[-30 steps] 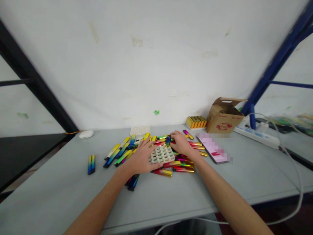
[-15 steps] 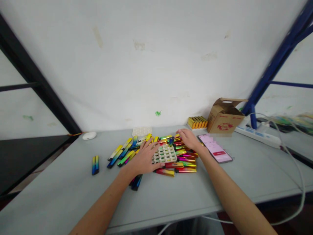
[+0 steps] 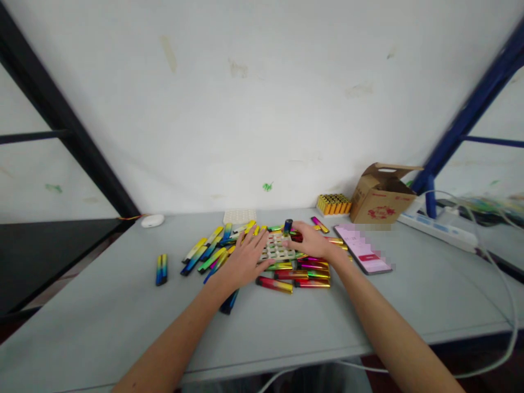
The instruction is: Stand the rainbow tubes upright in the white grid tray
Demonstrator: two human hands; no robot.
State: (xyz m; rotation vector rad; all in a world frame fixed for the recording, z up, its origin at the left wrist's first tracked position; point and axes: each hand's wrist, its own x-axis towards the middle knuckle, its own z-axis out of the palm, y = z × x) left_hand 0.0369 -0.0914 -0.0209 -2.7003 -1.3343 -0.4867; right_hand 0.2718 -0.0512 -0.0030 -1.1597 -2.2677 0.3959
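Note:
A pale tray with rows of holes lies on a pile of shiny, flat, colour-fading casings that look like vape shells. Over the tray's left part my left hand rests flat, fingers spread, holding nothing. My right hand is at the tray's right back corner, its thumb over the tray and its forefinger apart from it; the other fingers are mostly hidden. Just left of that forefinger stands a dark blue upright piece. A dark red part shows between thumb and forefinger, with no clear grip on it.
Two blue-yellow casings lie apart at left, near a white case. Against the wall are another pale tray, a block of orange cells and an open carton. A phone and power strip lie right.
My right hand has come down and left, from the back of the pile to the tray's corner. A magenta-yellow casing now shows behind it. My left hand stays on the tray.

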